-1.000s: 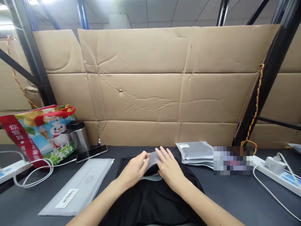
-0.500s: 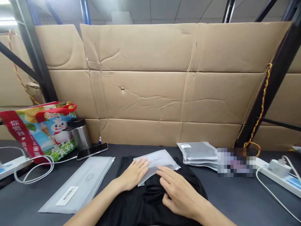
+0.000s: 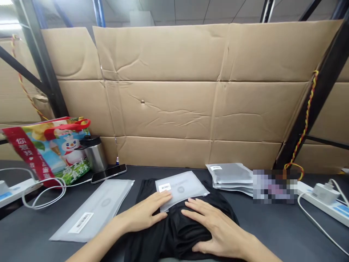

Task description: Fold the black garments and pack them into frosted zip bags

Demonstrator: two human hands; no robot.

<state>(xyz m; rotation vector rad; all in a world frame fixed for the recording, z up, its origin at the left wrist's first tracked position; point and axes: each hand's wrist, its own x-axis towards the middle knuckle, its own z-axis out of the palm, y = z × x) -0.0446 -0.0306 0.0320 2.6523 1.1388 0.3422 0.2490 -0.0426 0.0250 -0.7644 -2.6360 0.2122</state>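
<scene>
A black garment [image 3: 180, 225] lies bunched on the dark table in front of me. On its far part rests a small frosted plastic bag [image 3: 188, 183] with a barcode label at its left. My left hand [image 3: 147, 213] lies open, its fingertips at the near-left edge of this bag and its thumb on the cloth. My right hand [image 3: 215, 227] is spread over the right side of the garment, fingers apart and nothing held. To the left lies a larger frosted plastic bag [image 3: 95, 209] with a barcode label near its front end.
Several frosted bags [image 3: 231, 176] are stacked at the back right, beside a blurred patch. A phone [image 3: 109, 173], a steel flask [image 3: 95, 154] and a colourful carrier bag [image 3: 60, 153] stand at the left. Power strips [image 3: 327, 202] with white cables lie at both sides; cardboard [image 3: 169, 91] walls the back.
My left hand has slid back and left off the small bag's middle, uncovering its label. My right hand has moved nearer me and spread its fingers over the cloth.
</scene>
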